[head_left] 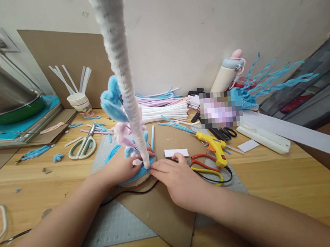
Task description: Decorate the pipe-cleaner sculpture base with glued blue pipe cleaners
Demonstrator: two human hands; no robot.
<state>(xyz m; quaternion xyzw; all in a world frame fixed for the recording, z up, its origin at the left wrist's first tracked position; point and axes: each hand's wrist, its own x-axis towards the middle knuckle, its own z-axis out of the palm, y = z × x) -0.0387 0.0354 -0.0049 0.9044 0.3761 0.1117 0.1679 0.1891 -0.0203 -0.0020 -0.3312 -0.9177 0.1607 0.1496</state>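
Observation:
A tall stem (125,73) wrapped in white pipe cleaner stands nearly upright, its top out of view. Fuzzy blue petals (113,101) and pink petals (123,134) are beside it. Its foot meets a round base covered in blue pipe cleaners (137,176), with a cardboard edge below. My left hand (122,165) lies over this base, its fingers mostly hidden behind the stem and petals. From the right, my right hand (176,177) touches the base at the stem's foot with outstretched fingers; another finger is bent up near a small white strip (176,153).
A yellow glue gun (217,148) lies at right beside red-and-yellow-handled pliers (205,166). Scissors (82,147) lie left. Bundled pipe cleaners (164,112), a paper cup (80,103) and a bottle (225,75) are behind. Cardboard (166,214) lies on the cutting mat (118,226).

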